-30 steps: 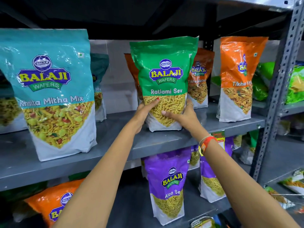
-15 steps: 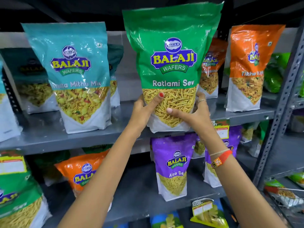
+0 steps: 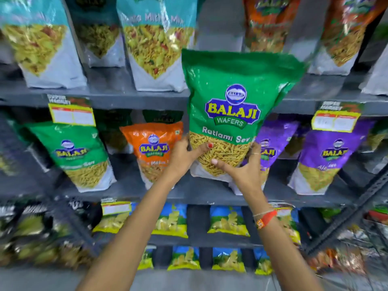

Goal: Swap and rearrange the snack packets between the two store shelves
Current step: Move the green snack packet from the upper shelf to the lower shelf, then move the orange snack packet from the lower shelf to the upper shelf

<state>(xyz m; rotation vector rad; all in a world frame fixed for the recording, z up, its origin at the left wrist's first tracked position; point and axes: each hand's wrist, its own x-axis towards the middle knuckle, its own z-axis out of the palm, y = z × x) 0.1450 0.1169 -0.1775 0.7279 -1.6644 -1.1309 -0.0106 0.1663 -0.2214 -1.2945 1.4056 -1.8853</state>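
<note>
A large green Ratlami Sev packet (image 3: 233, 106) is held upright in front of the lower shelf (image 3: 197, 195), its base just above the shelf board. My left hand (image 3: 184, 156) grips its lower left edge and my right hand (image 3: 243, 166) grips its lower right corner. An orange packet (image 3: 153, 148) stands just left of it and a purple packet (image 3: 275, 141) is partly hidden behind it on the right. The upper shelf (image 3: 136, 95) carries teal mix packets (image 3: 157, 43) and orange packets (image 3: 266, 24).
Another green sev packet (image 3: 81, 156) and a second purple packet (image 3: 327, 160) stand on the lower shelf. Yellow price tags (image 3: 72, 114) hang from the upper shelf edge. Small blue-and-yellow packets (image 3: 228, 222) fill the rows below. A grey metal upright (image 3: 357, 208) runs diagonally at right.
Both hands have carried the green Ratlami Sev packet off the upper shelf and down to the lower shelf level. The view has tilted downward with it.
</note>
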